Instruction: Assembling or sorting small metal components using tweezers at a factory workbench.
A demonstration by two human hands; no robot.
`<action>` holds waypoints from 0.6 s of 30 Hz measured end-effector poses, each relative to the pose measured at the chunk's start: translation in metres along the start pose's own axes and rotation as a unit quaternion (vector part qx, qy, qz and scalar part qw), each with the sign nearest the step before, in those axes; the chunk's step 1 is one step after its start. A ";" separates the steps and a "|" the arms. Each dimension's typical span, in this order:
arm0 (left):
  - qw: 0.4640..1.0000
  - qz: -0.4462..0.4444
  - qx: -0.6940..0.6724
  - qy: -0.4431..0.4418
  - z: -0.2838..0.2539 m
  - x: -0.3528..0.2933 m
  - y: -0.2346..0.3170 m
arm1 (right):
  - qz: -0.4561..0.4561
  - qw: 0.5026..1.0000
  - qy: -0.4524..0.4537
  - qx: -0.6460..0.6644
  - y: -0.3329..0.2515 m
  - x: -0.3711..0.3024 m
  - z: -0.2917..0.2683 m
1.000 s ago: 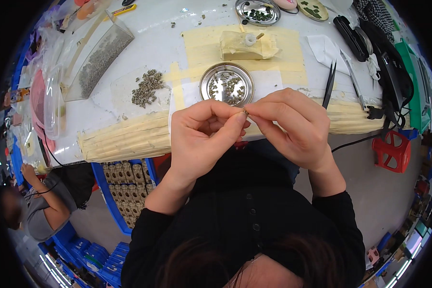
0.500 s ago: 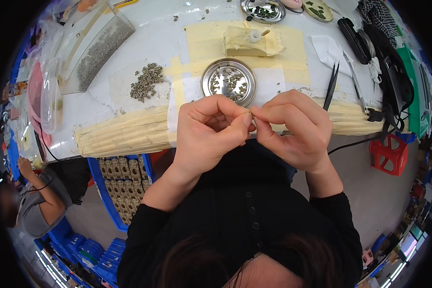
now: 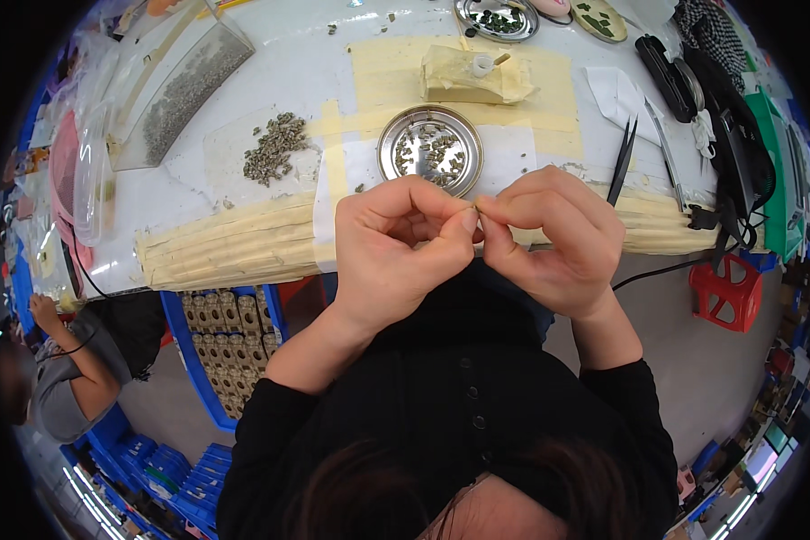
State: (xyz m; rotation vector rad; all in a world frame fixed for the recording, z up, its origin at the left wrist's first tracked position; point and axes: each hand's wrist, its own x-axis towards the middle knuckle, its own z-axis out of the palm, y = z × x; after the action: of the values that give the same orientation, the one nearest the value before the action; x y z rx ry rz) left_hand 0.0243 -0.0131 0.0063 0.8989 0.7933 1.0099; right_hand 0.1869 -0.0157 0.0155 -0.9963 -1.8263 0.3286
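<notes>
My left hand and my right hand meet fingertip to fingertip over the table's front edge. Each is closed in a pinch of thumb and forefinger on a tiny part at the point where they touch; the fingers mostly hide it, and its kind is too small to make out. Just beyond them is a round metal dish holding many small metal pieces. A loose heap of similar grey-brown pieces lies on the table to the left. Behind the dish stands a tape-wrapped block with a small clear cup on top.
Black tweezers and a slim metal tool lie at right, near a black pouch. A clear box of grey bits stands at left. Below the table are a blue crate and a red stool. Another person sits far left.
Both hands stay joined at nearly the same spot, with only a slight shift of the fingertips. The whole view has moved very slightly.
</notes>
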 end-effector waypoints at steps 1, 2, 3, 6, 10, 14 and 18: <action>0.999 0.020 0.027 0.006 0.002 0.000 0.000 | -0.028 0.999 0.013 -0.026 0.001 0.000 0.001; 0.998 0.040 0.054 0.012 0.002 -0.001 0.000 | -0.056 0.997 0.025 -0.051 0.002 -0.001 0.003; 0.998 0.042 0.056 0.012 0.001 -0.001 0.000 | -0.062 0.996 0.025 -0.052 0.003 -0.002 0.003; 0.999 0.028 0.046 0.008 0.000 -0.001 0.001 | -0.047 0.998 0.016 -0.029 0.003 -0.003 0.003; 1.000 -0.008 -0.025 0.004 0.001 0.000 0.002 | -0.032 0.999 0.008 -0.001 0.003 -0.002 0.000; 0.996 0.052 0.070 0.019 -0.001 0.000 -0.003 | -0.076 0.995 -0.008 -0.067 0.003 -0.002 -0.002; 0.926 0.248 0.282 0.028 -0.005 0.006 -0.005 | -0.008 1.000 -0.026 0.004 0.008 0.001 -0.007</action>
State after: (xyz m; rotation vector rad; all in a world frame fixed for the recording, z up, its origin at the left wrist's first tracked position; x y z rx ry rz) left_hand 0.0241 -0.0075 -0.0013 1.6310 0.9486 1.2728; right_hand 0.1965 -0.0111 0.0141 -0.9752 -1.8784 0.3539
